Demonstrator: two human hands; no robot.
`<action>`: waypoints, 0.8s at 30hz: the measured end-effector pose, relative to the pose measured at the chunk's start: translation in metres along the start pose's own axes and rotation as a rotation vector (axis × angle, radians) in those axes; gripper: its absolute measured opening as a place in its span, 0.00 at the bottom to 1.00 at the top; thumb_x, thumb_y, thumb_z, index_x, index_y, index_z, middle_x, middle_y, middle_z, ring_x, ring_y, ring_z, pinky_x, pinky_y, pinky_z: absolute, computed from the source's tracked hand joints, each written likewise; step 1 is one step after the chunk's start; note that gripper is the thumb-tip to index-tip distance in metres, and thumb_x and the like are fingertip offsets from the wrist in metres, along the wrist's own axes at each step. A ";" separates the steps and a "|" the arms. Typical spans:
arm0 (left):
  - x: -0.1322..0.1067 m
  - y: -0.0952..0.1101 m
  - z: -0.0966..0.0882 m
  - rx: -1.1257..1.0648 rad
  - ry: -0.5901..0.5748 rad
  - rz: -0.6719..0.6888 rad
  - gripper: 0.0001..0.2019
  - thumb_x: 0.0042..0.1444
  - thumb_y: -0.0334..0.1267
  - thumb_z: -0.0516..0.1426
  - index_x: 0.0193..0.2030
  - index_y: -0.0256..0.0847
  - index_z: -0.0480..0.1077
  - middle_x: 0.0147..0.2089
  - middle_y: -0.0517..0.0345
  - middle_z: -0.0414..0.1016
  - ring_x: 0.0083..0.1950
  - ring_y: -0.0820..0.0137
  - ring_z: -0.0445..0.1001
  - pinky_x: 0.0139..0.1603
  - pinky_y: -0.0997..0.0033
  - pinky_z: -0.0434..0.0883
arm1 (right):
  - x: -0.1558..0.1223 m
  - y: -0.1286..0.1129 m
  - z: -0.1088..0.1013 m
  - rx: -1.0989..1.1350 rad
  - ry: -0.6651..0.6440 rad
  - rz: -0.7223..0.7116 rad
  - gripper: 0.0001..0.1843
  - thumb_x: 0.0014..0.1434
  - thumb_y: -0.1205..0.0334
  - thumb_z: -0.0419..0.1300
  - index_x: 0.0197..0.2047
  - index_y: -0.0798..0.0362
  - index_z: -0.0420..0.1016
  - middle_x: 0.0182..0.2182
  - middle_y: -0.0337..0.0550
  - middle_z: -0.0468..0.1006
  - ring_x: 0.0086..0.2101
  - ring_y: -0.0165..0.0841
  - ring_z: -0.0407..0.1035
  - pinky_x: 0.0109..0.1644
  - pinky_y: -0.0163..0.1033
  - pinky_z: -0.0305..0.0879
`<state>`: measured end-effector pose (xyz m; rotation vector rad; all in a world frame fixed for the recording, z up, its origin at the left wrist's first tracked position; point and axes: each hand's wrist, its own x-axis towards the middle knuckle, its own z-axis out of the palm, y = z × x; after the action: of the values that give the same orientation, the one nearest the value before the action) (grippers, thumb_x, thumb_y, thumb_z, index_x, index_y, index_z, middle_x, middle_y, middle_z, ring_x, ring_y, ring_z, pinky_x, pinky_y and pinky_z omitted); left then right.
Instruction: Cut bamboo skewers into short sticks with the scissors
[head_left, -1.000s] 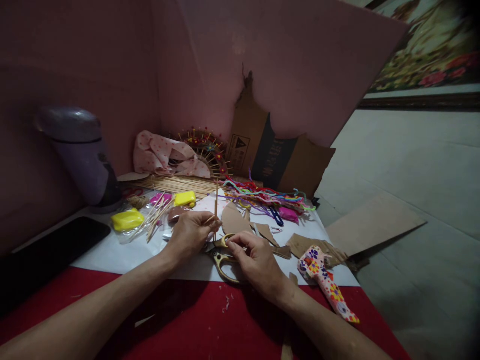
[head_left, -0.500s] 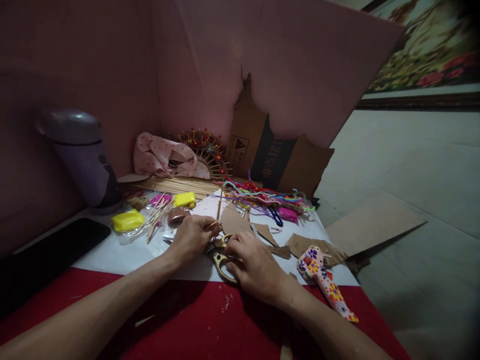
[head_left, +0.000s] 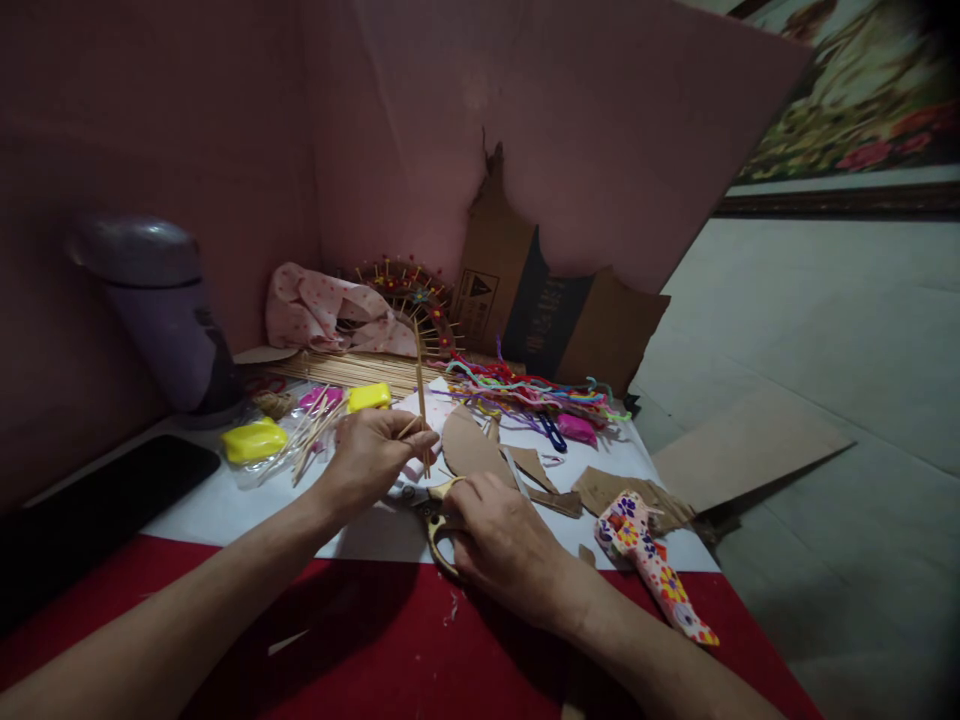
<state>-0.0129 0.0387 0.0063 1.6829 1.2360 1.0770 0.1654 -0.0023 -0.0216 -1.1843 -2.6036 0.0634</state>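
Between the thumb and fingers of my left hand (head_left: pixel 373 455) are thin wooden sticks (head_left: pixel 421 385), standing nearly upright, with a short one angled across. My right hand (head_left: pixel 499 530) is closed on the gold handles of a pair of scissors (head_left: pixel 436 540), whose blades point left and are partly hidden below my left hand. A curved piece of cardboard (head_left: pixel 474 445) lies just beyond my right hand, with narrow cardboard scraps (head_left: pixel 551 500) beside it. White paper (head_left: pixel 367 530) covers the table under both hands.
Left stand a purple tumbler (head_left: pixel 161 320) and a black phone (head_left: pixel 127 480). Yellow clay packets (head_left: pixel 253 440), a bundle of long sticks (head_left: pixel 352 370) and coloured pipe cleaners (head_left: pixel 525 385) lie behind. Torn cardboard (head_left: pixel 551 300) leans on the wall. A flower-patterned fabric piece (head_left: pixel 649 560) lies right.
My left hand has moved slightly left and up with the sticks, away from the scissors. My right hand stays on the scissors, whose handles sit closer together now.
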 end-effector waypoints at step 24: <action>-0.002 0.014 -0.017 -0.495 0.382 -0.006 0.09 0.42 0.37 0.63 0.20 0.36 0.68 0.17 0.63 0.69 0.15 0.82 0.58 0.16 0.81 0.53 | 0.011 0.025 -0.010 1.598 -0.094 0.522 0.32 0.39 0.50 0.70 0.45 0.51 0.63 0.17 0.25 0.61 0.10 0.18 0.48 0.11 0.26 0.45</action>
<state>-0.0252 0.0351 0.0249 1.1290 1.0774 1.6003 0.1789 0.0218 -0.0133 -0.9931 -1.2900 1.8262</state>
